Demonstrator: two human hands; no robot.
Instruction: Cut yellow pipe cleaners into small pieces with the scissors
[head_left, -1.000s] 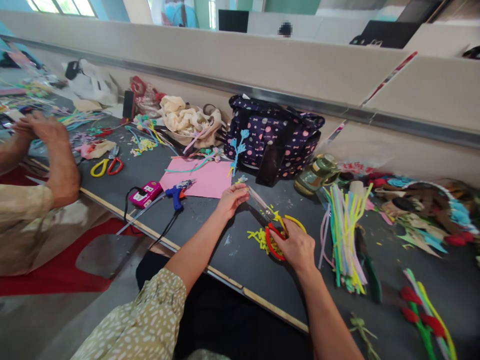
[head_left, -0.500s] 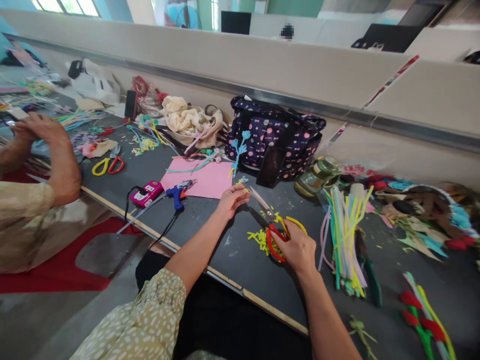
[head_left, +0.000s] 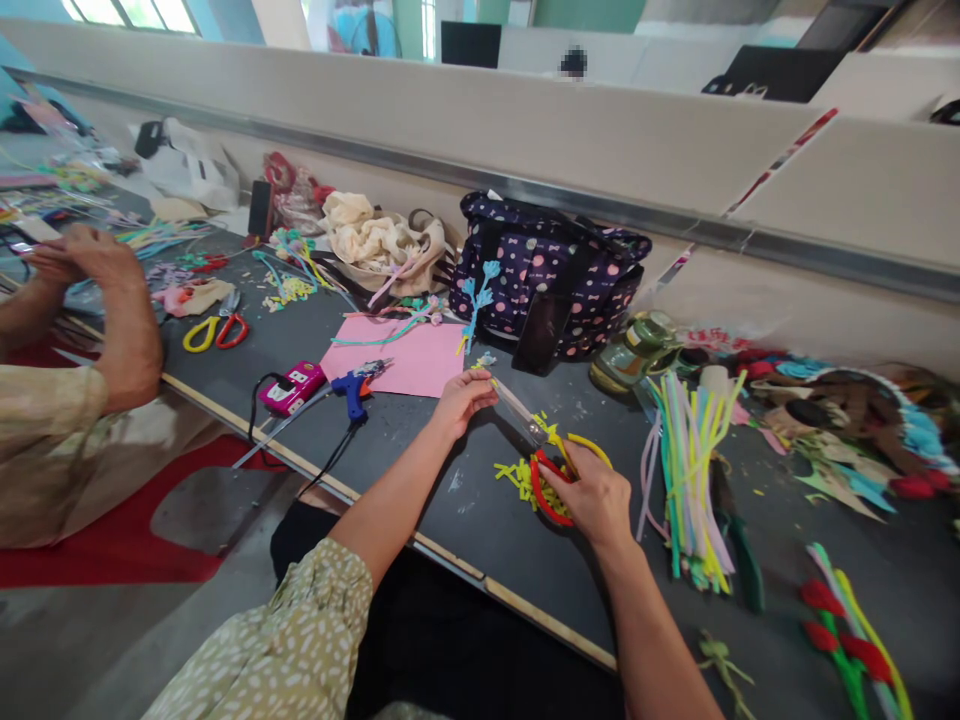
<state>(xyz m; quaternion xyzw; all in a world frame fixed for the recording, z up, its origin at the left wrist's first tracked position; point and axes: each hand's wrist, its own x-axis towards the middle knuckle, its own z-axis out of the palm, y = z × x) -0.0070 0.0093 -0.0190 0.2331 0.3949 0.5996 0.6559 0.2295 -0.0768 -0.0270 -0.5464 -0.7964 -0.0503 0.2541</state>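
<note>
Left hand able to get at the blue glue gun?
Probably yes: only tabletop and flat pink sheet separate left hand and glue gun. Its fingers, at the right hand's scissors tips, must leave first.

Scissors [head_left: 536, 432], red and yellow handles, blades nearly together, short yellow pieces [head_left: 514, 480] loosely heaped beneath

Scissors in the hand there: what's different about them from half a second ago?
The scissors have shifted slightly left, bringing their tips up to the fingertips of the left hand. Nothing was visibly let go: the right hand still holds the scissors. The yellow pieces and glue gun stayed put.
</note>
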